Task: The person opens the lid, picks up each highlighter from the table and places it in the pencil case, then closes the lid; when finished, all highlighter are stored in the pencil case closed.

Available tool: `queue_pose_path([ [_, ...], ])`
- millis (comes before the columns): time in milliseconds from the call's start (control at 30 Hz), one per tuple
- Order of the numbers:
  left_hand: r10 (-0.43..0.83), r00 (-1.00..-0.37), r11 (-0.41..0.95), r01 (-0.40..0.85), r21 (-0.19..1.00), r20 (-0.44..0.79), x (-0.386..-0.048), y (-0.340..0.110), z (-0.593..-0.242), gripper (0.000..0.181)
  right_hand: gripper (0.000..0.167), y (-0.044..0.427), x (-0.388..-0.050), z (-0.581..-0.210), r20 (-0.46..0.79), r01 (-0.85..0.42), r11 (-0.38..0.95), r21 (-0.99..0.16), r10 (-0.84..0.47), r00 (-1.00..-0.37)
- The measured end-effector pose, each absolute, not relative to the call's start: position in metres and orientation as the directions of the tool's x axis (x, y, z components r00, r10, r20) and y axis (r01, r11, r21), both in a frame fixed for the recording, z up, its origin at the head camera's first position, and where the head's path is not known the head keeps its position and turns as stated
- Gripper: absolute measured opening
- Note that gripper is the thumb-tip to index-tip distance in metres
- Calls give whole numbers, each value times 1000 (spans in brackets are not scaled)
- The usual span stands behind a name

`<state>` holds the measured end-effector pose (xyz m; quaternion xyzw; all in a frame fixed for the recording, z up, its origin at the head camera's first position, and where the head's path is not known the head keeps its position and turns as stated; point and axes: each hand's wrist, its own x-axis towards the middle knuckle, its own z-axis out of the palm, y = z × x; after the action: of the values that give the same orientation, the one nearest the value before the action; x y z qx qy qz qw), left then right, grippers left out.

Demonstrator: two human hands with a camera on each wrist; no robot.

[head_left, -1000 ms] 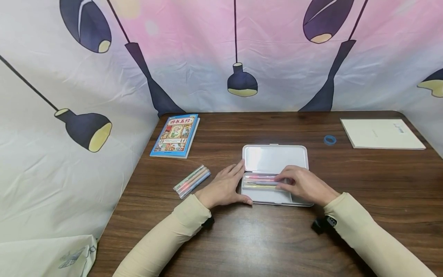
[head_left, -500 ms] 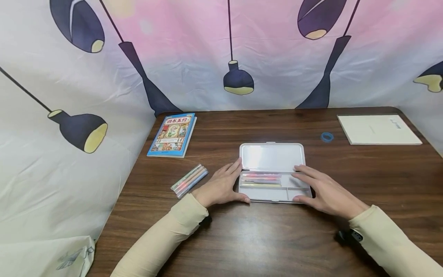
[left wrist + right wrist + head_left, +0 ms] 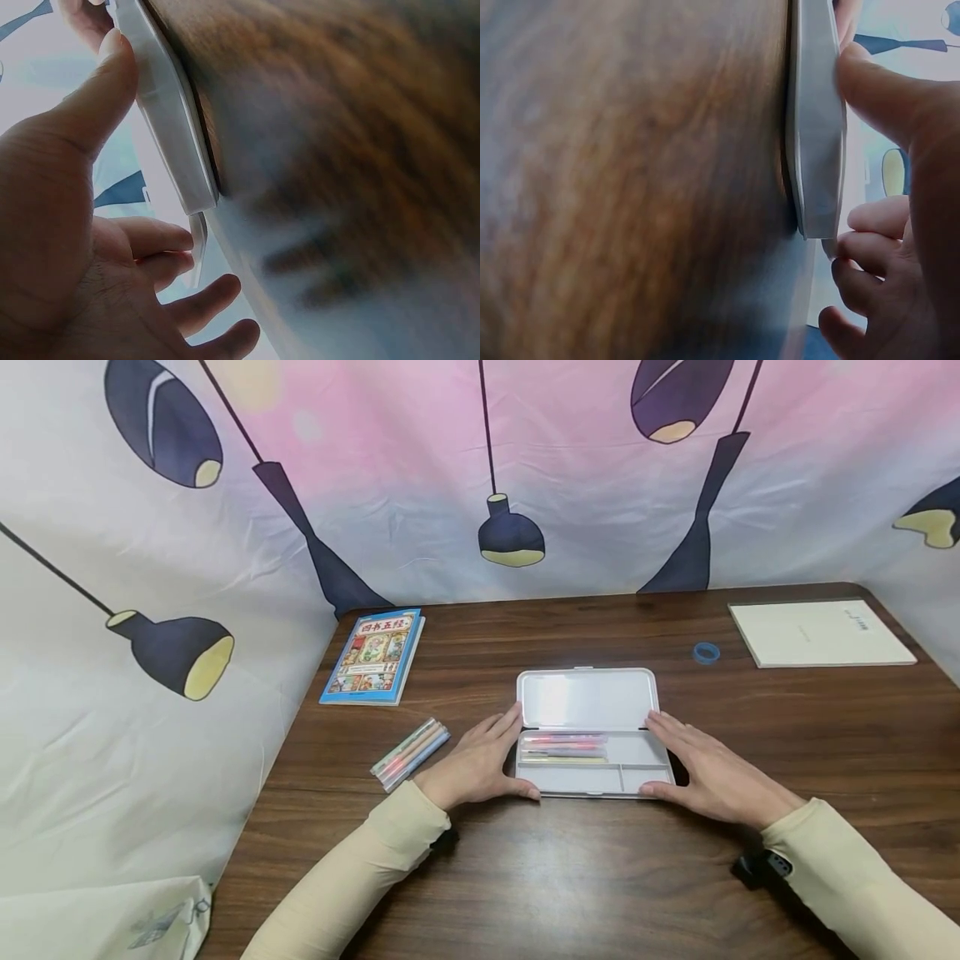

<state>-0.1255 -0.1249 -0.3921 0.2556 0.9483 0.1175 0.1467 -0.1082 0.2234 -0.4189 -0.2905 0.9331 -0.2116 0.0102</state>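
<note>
On the table lies a white plastic pencil case (image 3: pixel 567 779), its lid (image 3: pixel 588 700) folded back. Several pens (image 3: pixel 562 742) with pink and yellow tones lie in its rear compartment, toward the left; the front compartments hold nothing visible. My left hand (image 3: pixel 480 766) rests at the case's left end, fingers spread toward the lid hinge and thumb at the front corner. At the opposite end, my right hand (image 3: pixel 712 777) touches the case with thumb and fingertips, fingers fairly straight. Both wrist views show the thumbs against the case wall (image 3: pixel 166 120).
Left of my left hand lies a clear pack of coloured pens (image 3: pixel 410 754). A blue-covered book (image 3: pixel 372 657) is at the back left. A blue tape ring (image 3: pixel 706 652) and a cream notebook (image 3: pixel 821 633) lie at the back right.
My right hand has let go of the pens inside the case and moved right to the case's right end. The left hand stays at the left end.
</note>
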Motion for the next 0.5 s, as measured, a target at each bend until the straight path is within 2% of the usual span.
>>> queue_pose_path([
  [500, 518, -829, 850, 470, 240, -212, -124, -124, -389, 114, 93, 223, -107, -418, 112, -544, 730, -415, -552, -826],
])
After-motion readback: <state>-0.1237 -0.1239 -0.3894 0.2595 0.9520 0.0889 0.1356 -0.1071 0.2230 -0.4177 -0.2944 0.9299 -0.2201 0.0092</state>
